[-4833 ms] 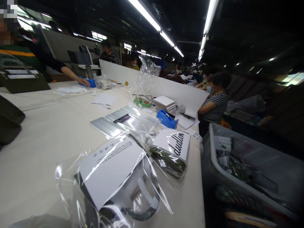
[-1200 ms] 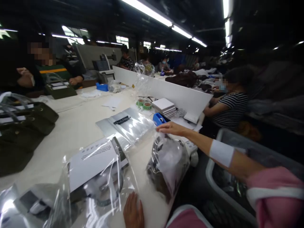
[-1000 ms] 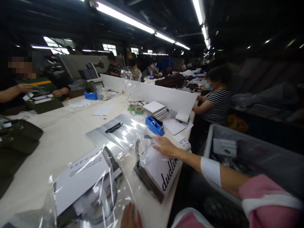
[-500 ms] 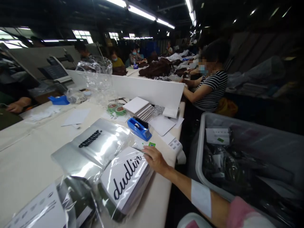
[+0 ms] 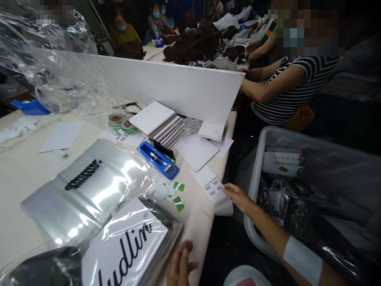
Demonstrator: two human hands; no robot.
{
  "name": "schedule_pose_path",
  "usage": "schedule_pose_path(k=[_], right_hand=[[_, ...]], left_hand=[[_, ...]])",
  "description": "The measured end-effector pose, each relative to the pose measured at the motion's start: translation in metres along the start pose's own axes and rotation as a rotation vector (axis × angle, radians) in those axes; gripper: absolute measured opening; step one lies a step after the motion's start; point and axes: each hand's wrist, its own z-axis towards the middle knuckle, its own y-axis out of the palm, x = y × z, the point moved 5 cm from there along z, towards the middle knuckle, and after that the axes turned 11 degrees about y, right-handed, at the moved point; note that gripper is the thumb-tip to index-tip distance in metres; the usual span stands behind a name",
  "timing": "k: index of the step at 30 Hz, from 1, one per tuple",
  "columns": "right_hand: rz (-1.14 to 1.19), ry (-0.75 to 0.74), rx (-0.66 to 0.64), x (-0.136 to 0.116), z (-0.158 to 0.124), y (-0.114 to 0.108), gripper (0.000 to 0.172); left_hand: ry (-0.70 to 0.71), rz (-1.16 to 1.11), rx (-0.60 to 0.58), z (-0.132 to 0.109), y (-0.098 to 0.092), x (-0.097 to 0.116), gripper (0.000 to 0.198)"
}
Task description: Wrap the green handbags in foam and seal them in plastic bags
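At the table's right edge, my right hand [image 5: 239,198] pinches the edge of a strip of barcode labels [image 5: 213,186], whose lower end curls over the side. My left hand [image 5: 181,262] is low in the view, beside the packed bag; it holds nothing and its fingers are loosely bent and partly apart. That clear plastic bag [image 5: 174,227] contains a white card with black "dudlin" lettering [image 5: 131,242] over dark folded goods. Small green stickers [image 5: 179,203] lie between the bag and a blue tape dispenser [image 5: 158,159].
Flat silvery printed bags [image 5: 89,186] lie at left. Behind the dispenser are stacked white cards [image 5: 157,119], green tape rolls [image 5: 122,123] and a low white divider [image 5: 166,83]. A grey bin [image 5: 264,139] with bagged goods stands at right, near a person in a striped shirt [image 5: 285,91].
My right hand has left the "dudlin" bag and moved right to the label strip. My left hand has come into view at the bottom. The view has shifted closer to the table.
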Motion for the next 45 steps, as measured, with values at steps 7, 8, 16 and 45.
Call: schedule_pose_path(k=[7,8,16,45], right_hand=[[-0.06,-0.027,-0.074,-0.001,0.001,0.001,0.04],[-0.095,-0.054,-0.061,-0.002,0.001,0.001,0.039],[-0.434,-0.522,0.144,-0.04,-0.026,0.009,0.027],[-1.115,-1.141,-0.195,-0.051,-0.035,0.062,0.021]], left_hand=[[-0.306,-0.539,-0.079,0.074,0.133,0.009,0.026],[-0.309,-0.559,-0.081,0.079,0.141,0.007,0.021],[-0.274,-0.652,-0.02,0.086,0.145,-0.009,0.011],[-0.154,-0.605,0.051,0.086,0.148,-0.027,0.029]])
